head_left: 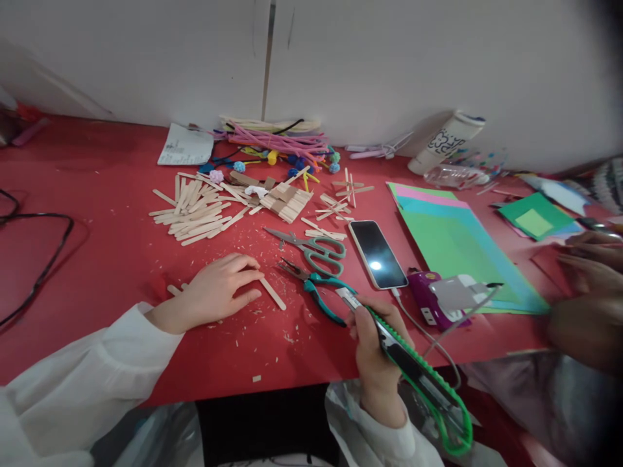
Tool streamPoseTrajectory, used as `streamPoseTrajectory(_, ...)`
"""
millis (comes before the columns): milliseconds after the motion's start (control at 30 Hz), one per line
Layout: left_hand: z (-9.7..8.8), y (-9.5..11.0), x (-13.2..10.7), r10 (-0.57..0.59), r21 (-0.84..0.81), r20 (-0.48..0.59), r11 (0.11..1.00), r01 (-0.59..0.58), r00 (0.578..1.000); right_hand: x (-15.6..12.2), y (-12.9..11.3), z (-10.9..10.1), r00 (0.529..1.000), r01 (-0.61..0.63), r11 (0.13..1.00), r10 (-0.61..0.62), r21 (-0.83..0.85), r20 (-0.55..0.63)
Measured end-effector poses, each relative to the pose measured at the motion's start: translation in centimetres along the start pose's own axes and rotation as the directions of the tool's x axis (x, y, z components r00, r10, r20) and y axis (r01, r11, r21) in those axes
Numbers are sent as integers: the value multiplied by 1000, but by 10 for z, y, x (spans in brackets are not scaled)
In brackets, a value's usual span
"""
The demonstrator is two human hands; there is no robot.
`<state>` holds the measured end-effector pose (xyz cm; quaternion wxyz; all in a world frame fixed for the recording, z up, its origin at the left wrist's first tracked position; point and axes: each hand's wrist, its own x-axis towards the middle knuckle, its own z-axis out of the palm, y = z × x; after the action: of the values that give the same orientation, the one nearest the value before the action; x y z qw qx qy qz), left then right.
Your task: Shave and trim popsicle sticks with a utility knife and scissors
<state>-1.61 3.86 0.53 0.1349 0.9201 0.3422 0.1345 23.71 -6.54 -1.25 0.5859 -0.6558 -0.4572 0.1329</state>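
My left hand [220, 288] lies low over the red table, its fingers bent onto the end of a wooden craft stick [273, 293] and holding it against the surface. Beneath my left wrist, the tips of other sticks poke out. Wrapped round a green and black utility knife [418, 366] is my right hand [376, 344], near the table's front edge; the blade end points up and left toward the pliers. Between my hands lie teal-handled pliers [316, 292] with their handles spread, and grey-green scissors [314, 248] just behind them. Small wood chips surround the held stick.
A pile of craft sticks [199, 211] and a joined stick panel [287, 202] lie behind my hands. To the right are a phone [378, 254], a purple power adapter [428, 292] with a cable, coloured paper [452, 240] and another person's hands [591, 285]. Pipe cleaners [277, 139] line the wall.
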Motion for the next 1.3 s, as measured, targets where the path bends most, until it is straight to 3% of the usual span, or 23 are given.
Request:
streamPoseTrajectory(200,-10,16,-2,63,87,74,994,-69,995,-2,0,-2,999,22,999,-21,-46,25)
streamPoseTrajectory(367,-17,27,-7,88,153,220,981,-124,972,-2,0,-2,999,31,996,-28,-81,35)
streamPoseTrajectory(533,-13,33,-13,189,36,319,977,-212,929,-1,0,-3,999,30,997,-28,-65,39)
streamPoseTrajectory(633,-9,35,-18,198,-22,361,979,-204,911,-4,-2,-3,999,35,998,-33,-53,38)
streamPoseTrajectory(733,-5,31,-21,191,-36,383,981,-192,904,-7,-11,-3,989,53,998,-49,-24,140)
streamPoseTrajectory(833,0,28,-22,247,-85,362,969,-232,899,-9,-22,-4,921,81,997,-78,8,383)
streamPoseTrajectory(933,5,30,-22,296,-136,316,954,-266,901,-9,-29,-4,781,67,993,-113,97,614)
streamPoseTrajectory(1000,7,33,-22,317,-150,294,947,-284,902,-10,-28,-5,719,38,992,-112,122,686)
streamPoseTrajectory(1033,7,33,-21,326,-158,282,943,-292,902,-11,-27,-6,710,27,994,-94,106,698)
streamPoseTrajectory(1300,3,30,-13,371,-263,260,916,-304,892,-6,-17,-10,821,-3,998,42,-70,570)
